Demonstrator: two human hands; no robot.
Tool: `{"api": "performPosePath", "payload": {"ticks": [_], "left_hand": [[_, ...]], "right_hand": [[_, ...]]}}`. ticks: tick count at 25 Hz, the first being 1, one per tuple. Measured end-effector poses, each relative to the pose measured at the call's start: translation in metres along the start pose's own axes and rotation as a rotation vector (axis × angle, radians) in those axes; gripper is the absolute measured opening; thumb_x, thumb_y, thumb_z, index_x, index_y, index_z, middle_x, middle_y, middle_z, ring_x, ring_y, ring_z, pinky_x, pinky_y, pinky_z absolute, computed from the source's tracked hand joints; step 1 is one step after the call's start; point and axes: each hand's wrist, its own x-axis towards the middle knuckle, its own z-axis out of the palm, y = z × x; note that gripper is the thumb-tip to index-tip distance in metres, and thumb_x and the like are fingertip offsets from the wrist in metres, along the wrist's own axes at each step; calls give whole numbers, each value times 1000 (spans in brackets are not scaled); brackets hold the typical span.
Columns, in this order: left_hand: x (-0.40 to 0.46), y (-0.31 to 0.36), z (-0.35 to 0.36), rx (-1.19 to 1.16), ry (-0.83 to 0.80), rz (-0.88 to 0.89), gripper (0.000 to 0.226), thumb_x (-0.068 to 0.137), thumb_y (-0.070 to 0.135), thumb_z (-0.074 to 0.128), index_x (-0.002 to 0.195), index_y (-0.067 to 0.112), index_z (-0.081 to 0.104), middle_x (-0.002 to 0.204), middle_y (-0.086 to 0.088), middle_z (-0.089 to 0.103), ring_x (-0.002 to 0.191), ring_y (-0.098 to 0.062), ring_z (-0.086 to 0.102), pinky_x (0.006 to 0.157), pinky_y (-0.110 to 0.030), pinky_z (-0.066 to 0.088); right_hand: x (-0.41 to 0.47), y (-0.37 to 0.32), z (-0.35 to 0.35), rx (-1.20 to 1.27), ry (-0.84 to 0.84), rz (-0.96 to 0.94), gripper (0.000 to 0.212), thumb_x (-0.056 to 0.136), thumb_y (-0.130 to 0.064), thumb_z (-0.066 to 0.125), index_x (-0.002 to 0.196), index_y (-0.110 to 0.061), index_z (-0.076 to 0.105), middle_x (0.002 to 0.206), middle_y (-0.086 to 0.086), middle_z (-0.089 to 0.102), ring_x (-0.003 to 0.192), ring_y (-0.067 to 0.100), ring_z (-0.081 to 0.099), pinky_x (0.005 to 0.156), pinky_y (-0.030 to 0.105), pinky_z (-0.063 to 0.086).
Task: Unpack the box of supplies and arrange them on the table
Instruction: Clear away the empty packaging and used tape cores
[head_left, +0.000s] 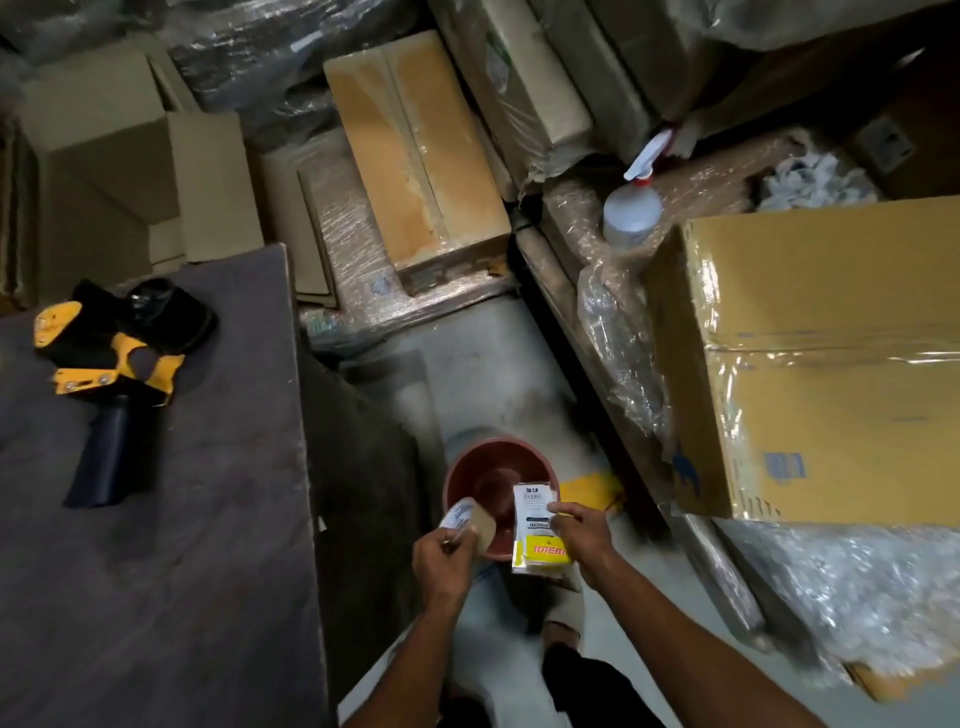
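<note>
My right hand grips a flat white and yellow packet by its right edge, low in the middle of the view. My left hand holds a curled piece of brown tape or label with a white printed side. Both hands hover over a reddish-brown bucket standing on the floor. A dark grey table lies to the left, with a yellow and black tape dispenser on it. To the right sits a large taped cardboard box.
An open cardboard box stands behind the table. Wrapped cartons are stacked at the back, and a white spray bottle sits on plastic-wrapped goods. Bubble wrap lies at lower right. A narrow strip of pale floor runs between table and boxes.
</note>
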Motion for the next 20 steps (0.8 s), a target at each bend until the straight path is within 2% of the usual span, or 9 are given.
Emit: {"api": "performPosePath", "payload": {"ticks": [2, 3, 5, 7, 11, 14, 16, 18, 20], "left_hand": [[21, -16, 17, -13, 46, -31, 29, 68, 44, 79, 69, 16, 74, 66, -3, 72, 64, -28, 70, 61, -44, 60], [31, -21, 26, -16, 34, -47, 27, 70, 41, 81, 69, 15, 74, 66, -3, 72, 64, -29, 71, 61, -43, 59], [46, -25, 41, -12, 21, -46, 20, 75, 28, 84, 71, 11, 75, 68, -4, 71, 68, -24, 68, 64, -31, 52], [63, -31, 57, -24, 28, -68, 17, 77, 22, 84, 75, 8, 75, 72, -5, 71, 70, -19, 65, 66, -25, 45], [95, -51, 86, 28, 22, -76, 17, 77, 23, 82, 80, 7, 77, 80, -9, 74, 78, -22, 69, 72, -26, 50], [112, -60, 98, 40, 23, -61, 13, 80, 19, 78, 85, 7, 78, 86, -12, 75, 83, -25, 70, 80, -33, 56], [120, -68, 103, 68, 20, -40, 12, 85, 16, 72, 93, 10, 78, 97, -14, 75, 92, -28, 69, 87, -36, 55], [122, -74, 101, 66, 13, -13, 14, 87, 9, 66, 95, 14, 76, 102, -13, 74, 98, -29, 68, 90, -35, 53], [113, -74, 95, 23, -36, -28, 17, 89, 5, 63, 90, 19, 74, 100, -9, 74, 96, -26, 67, 90, -32, 51]], "right_hand": [[19, 8, 10, 4, 14, 26, 27, 75, -1, 66, 85, -24, 77, 92, 6, 77, 85, 25, 74, 86, 45, 60], [30, 12, 15, 7, 22, 23, 28, 77, -1, 65, 89, -23, 77, 95, 7, 77, 86, 24, 73, 85, 41, 61], [49, 19, 23, -7, 42, 20, 29, 80, 0, 63, 97, -18, 77, 98, 7, 75, 85, 22, 71, 77, 28, 58], [71, 29, 32, -47, 58, 14, 29, 82, 0, 63, 103, -14, 77, 99, 5, 73, 87, 22, 69, 74, 22, 52], [110, 45, 50, -124, 53, -21, 28, 82, -4, 64, 104, -15, 77, 103, 3, 72, 95, 23, 69, 80, 26, 54], [133, 51, 60, -189, 36, -60, 26, 84, -3, 62, 103, -14, 76, 101, 1, 70, 93, 19, 65, 78, 22, 49], [143, 52, 65, -242, 3, -84, 24, 87, -4, 59, 99, -16, 76, 99, -1, 69, 95, 18, 64, 84, 24, 50], [148, 57, 68, -293, -21, -116, 23, 91, -7, 56, 92, -21, 75, 98, 1, 72, 98, 24, 68, 89, 34, 55], [142, 57, 63, -373, -23, -129, 25, 95, -10, 52, 94, -19, 75, 102, 3, 74, 101, 26, 67, 85, 30, 52]]}}
